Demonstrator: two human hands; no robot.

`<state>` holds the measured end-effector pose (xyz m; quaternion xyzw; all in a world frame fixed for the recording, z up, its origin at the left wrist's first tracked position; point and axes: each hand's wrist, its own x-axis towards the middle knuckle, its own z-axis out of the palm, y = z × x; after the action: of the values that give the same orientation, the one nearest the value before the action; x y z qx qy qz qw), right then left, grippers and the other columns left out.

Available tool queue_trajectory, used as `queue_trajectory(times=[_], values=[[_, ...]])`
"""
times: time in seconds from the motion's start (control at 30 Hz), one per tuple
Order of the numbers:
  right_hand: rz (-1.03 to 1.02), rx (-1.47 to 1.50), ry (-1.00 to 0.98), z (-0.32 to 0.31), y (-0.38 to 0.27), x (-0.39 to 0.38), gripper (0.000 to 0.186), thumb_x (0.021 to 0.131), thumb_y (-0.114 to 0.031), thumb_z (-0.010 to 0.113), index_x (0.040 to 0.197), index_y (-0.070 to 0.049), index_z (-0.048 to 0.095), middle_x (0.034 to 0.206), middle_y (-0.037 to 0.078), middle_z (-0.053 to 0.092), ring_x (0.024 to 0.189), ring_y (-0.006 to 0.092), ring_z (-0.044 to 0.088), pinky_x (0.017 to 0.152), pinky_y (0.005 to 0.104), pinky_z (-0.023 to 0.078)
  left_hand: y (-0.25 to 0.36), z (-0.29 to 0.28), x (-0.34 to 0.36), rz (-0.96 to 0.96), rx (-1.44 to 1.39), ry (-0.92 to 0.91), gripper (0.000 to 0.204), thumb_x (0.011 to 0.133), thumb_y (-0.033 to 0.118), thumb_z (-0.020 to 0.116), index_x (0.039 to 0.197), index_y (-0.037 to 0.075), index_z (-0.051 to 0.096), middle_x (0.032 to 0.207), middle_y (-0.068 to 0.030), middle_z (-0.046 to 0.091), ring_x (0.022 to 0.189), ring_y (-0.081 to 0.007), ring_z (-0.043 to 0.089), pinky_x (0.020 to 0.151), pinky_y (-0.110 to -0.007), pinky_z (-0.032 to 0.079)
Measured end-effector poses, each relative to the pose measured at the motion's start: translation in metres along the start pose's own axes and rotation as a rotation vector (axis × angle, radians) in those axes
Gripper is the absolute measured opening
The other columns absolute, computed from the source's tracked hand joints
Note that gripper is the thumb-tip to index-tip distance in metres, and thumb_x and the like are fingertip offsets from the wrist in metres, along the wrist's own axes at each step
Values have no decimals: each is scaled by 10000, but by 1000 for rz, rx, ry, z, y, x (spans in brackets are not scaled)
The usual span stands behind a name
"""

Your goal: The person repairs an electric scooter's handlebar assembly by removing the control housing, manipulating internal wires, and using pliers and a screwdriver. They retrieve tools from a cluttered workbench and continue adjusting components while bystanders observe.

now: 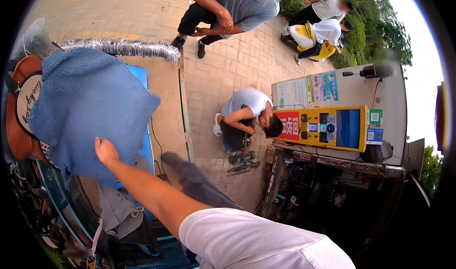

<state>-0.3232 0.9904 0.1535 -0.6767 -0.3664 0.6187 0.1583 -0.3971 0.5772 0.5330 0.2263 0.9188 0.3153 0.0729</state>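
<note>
Brick-patterned pavement [209,93] takes up the broadest share of the view, which is tipped so that upright things lean toward the right edge. On the right stands a pale cabinet [394,102] with a yellow button panel [317,126] on its face. Across the left runs a tan cart bed [166,95], and on it a blue fleece blanket [90,98] lies draped in a loose heap, its right corner drawn to a point. A strip of blue plastic [138,74] shows from under its right side.

A white sleeve [256,238] rises from the lower edge, and the bare forearm slants up and left to what looks like the right hand [105,151], resting on the lower part of the fleece. Most of the blanket lies above and to the left of the fingers; the heap has no clear long axis. This is the only one of the wearer's hands in view, so it is the nearer one. Its fingers look bent inward against the pile, but whether they pinch cloth or merely press on it cannot be told.

A person in a pale shirt [247,102] crouches beside the cabinet. An orange-brown cushion [19,74] sits against the blanket's left side, a silver tinsel-like roll [123,48] borders the bed's top end, and grey cloth [116,212] hangs below the blanket.
</note>
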Motion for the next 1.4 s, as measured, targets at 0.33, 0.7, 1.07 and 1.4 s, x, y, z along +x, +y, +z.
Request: queue_trajectory(times=[0.33, 0.7, 1.07, 1.4], values=[[-347, 230, -161, -35, 27, 9, 514, 851, -136, 639, 1332, 1, 519, 1382, 266, 482, 1286, 398, 472, 1057, 417, 398, 7, 8, -10, 36, 338, -139, 492, 984, 308, 542, 1316, -55, 517, 1284, -245, 560, 1137, -332, 550, 965, -392, 433], [-443, 220, -368, -29, 41, -161, 413, 885, -168, 619, 1242, 15, 525, 1422, 236, 385, 1131, 330, 567, 958, 372, 467, -41, -4, -44, 9, 97, -10, 520, 939, 216, 640, 1343, -67, 474, 1284, -248, 553, 1160, -325, 562, 987, -384, 454], [-606, 173, -649, -5, 68, -321, 256, 907, -160, 587, 1082, 27, 566, 1002, 151, 554, 861, 233, 600, 756, 349, 481, -40, -2, -72, 317, 246, 63, 629, 798, 266, 812, 1270, -47, 538, 1248, -223, 579, 1129, -325, 576, 979, -419, 464], [-955, 79, -706, -39, 28, -394, 227, 846, -106, 609, 1031, 19, 565, 1050, 161, 534, 1032, 345, 513, 892, 414, 425, -34, -18, -81, 249, 164, -46, 321, 873, 185, 720, 1077, -43, 624, 1084, -200, 632, 986, -278, 613, 825, -370, 540]])
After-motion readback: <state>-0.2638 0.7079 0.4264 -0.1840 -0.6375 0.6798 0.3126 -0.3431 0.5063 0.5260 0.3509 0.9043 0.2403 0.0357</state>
